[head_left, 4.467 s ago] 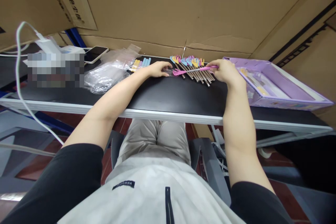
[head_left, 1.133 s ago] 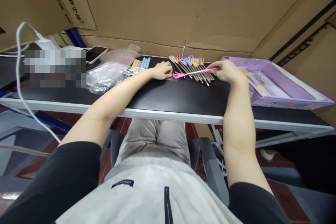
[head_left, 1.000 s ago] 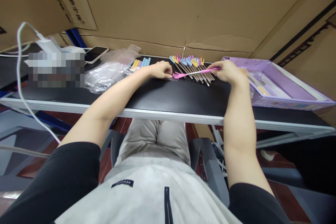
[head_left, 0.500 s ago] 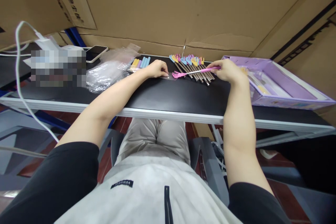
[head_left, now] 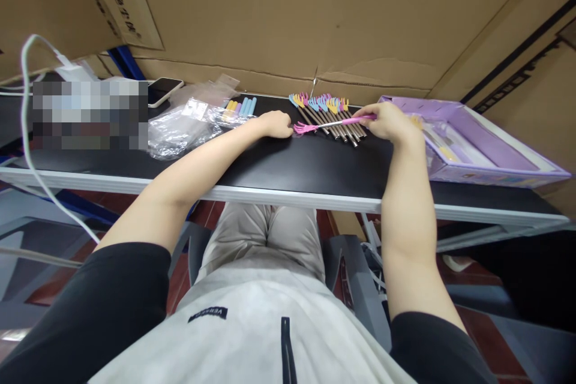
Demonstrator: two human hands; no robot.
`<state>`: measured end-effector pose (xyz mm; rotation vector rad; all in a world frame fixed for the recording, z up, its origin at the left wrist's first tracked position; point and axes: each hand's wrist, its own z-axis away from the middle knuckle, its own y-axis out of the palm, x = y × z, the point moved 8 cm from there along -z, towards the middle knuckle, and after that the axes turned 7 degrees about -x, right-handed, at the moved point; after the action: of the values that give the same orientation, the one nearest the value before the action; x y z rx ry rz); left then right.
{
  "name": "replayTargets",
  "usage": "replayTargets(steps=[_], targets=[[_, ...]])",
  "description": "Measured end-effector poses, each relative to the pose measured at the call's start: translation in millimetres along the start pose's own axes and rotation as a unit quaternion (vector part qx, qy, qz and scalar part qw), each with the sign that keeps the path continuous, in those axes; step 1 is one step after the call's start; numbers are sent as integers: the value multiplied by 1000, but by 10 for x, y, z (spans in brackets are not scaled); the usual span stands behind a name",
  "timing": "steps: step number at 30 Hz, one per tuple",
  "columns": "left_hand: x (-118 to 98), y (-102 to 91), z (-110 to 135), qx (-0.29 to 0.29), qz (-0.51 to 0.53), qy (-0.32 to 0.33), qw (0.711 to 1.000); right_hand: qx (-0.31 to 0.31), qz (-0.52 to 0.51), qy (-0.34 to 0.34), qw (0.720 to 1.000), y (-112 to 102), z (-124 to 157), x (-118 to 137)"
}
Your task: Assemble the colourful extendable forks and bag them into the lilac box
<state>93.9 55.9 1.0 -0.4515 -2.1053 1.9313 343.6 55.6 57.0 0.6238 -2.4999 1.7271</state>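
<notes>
My right hand is closed around the pink handle of a telescopic back scratcher, which points left with its claw end near my left hand. At the middle of the desk, my left hand is curled with its knuckles up and its fingertips hidden. A sliver of a clear plastic sleeve shows beside those fingers, close to the pink claw. Behind the held scratcher lies a row of several more back scratchers with blue, yellow, pink and purple claws and metal shafts.
Crumpled clear plastic bags lie left of my left arm, with pastel-coloured sticks behind it. A phone and a white cable are at far left. An open purple box stands at right. Cardboard walls the back.
My left hand has rolled over and edged right, so its fingertips and most of the clear sleeve are now hidden. My right hand and the pink back scratcher stay nearly in place.
</notes>
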Motion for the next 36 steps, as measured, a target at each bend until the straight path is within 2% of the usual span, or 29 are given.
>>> replayTargets(steps=[7, 14, 20, 29, 36], targets=[[8, -14, 12, -17, -23, 3, 1000, 21, 14, 24, 999, -14, 41, 75], [87, -112, -6, -70, 31, -2, 997, 15, 0, 18, 1000, -22, 55, 147], [58, -160, 35, -71, 38, -18, 997, -6, -27, 1, 1000, 2, 29, 181], [209, -91, -25, -72, 47, -45, 995, 24, -35, -23, 999, 85, 92, 421], [192, -109, 9, -66, 31, -51, 996, 21, -32, -52, 998, 133, 81, 491]])
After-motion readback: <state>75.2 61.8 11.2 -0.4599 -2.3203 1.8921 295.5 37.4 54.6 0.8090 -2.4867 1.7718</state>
